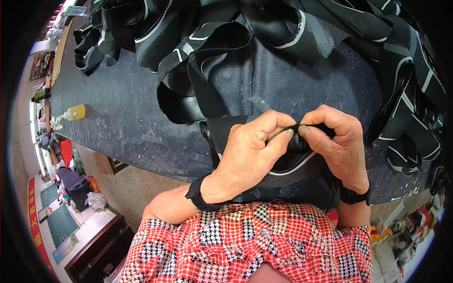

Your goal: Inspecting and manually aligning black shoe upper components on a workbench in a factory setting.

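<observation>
Close in front of me, my left hand and my right hand meet with thumbs and forefingers nearly touching. Both pinch the upper edge of a black shoe upper, a curved piece with a white line along its side. Its opening faces me below the fingertips, and its left part passes under my left hand. A joined black strip of the same material curls away beyond it. My palms hide much of the piece.
More black pieces with white lines heap along the far side and the right of the dark table. A bottle of yellow liquid lies near the left edge. Beyond, a cluttered side desk stands lower left.
</observation>
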{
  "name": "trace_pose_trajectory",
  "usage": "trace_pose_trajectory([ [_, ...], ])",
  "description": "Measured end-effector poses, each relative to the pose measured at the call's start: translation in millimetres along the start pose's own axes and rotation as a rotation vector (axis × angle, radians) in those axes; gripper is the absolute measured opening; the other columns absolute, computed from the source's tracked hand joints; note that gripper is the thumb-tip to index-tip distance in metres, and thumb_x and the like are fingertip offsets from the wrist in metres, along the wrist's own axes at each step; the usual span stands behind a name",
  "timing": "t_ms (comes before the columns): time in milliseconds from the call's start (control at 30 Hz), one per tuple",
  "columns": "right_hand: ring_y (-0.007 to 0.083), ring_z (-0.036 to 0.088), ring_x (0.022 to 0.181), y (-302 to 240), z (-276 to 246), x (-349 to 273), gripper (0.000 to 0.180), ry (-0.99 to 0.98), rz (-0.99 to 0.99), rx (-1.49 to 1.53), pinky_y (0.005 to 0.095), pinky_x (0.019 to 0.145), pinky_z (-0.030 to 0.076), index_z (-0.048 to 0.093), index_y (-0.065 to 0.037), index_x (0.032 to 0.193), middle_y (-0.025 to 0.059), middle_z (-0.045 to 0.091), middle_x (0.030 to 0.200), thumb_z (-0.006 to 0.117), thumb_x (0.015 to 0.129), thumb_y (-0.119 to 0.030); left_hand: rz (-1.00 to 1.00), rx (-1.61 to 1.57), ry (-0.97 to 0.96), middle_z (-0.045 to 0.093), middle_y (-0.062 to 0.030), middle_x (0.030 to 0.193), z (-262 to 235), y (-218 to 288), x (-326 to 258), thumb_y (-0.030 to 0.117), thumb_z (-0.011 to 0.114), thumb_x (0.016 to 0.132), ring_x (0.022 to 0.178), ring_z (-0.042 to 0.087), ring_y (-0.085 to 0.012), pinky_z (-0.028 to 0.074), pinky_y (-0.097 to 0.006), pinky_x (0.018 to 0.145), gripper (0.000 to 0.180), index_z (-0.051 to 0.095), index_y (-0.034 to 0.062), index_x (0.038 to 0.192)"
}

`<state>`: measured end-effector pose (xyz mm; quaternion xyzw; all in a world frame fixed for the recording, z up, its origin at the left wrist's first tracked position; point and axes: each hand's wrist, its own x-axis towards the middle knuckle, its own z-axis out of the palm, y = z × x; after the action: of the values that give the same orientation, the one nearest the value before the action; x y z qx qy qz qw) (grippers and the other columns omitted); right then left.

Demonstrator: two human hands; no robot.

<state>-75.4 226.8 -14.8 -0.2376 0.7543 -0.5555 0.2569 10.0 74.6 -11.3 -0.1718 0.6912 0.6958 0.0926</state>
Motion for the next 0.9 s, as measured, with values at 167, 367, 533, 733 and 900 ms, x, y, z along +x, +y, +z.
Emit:
trace_pose_trajectory([
  [167, 0.0094, 0.055, 0.06, 0, 1, -1, 0.007, 0.014, 0.04, 0.047, 0.0222, 0.053, 0.042, 0.061, 0.0, 0.08, 0.0048, 0.058, 0.069, 0.063, 0.074, -0.002, 0.022, 0.033, -0.002, 0.059, 0.0019, 0.078, -2, -4, 1, 0.002, 0.054, 0.086, 0.068, 0.048, 0.0009, 0.039, -0.014, 0.059, 0.013, 0.056, -0.0022, 0.099],
  [367, 0.0133, 0.055, 0.058, 0, 5, 0, 0.006, 0.046, -0.027, 0.004, 0.0241, 0.052, 0.042, 0.061, -0.001, 0.079, 0.006, 0.057, 0.068, 0.063, 0.073, -0.002, 0.01, 0.0, 0.036, 0.058, 0.0029, 0.075, 0, -3, 1, 0.003, 0.055, 0.085, 0.065, 0.047, 0.0013, 0.037, -0.014, 0.056, 0.011, 0.057, -0.002, 0.096],
  [533, 0.0224, 0.053, 0.058, -1, 13, -4, 0.009, 0.148, -0.23, -0.226, 0.0286, 0.052, 0.041, 0.059, -0.004, 0.077, 0.0073, 0.055, 0.066, 0.066, 0.071, -0.004, 0.093, 0.054, 0.148, 0.059, 0.0022, 0.073, 7, -3, -1, 0.002, 0.057, 0.084, 0.064, 0.049, 0.0006, 0.038, -0.014, 0.056, 0.008, 0.058, -0.0026, 0.09],
  [733, 0.0136, 0.058, 0.063, -16, 34, -11, 0.013, 0.471, -0.015, 0.008, 0.0252, 0.056, 0.046, 0.055, -0.003, 0.084, 0.0058, 0.059, 0.071, 0.065, 0.076, -0.003, 0.363, 0.191, 0.316, 0.061, -0.0048, 0.063, 9, -10, 0, 0.001, 0.059, 0.08, 0.053, 0.055, -0.0051, 0.041, -0.02, 0.048, 0.007, 0.059, 0.0001, 0.087],
  [900, 0.0086, 0.055, 0.069, -2, 23, -10, 0.012, 0.263, -0.156, 0.134, 0.0213, 0.063, 0.045, 0.052, -0.001, 0.087, 0.0049, 0.058, 0.078, 0.063, 0.079, -0.001, 0.354, 0.168, 0.288, 0.06, -0.0039, 0.064, 8, -4, -3, -0.001, 0.059, 0.079, 0.053, 0.055, -0.0051, 0.041, -0.019, 0.047, 0.009, 0.06, 0.0002, 0.088],
])
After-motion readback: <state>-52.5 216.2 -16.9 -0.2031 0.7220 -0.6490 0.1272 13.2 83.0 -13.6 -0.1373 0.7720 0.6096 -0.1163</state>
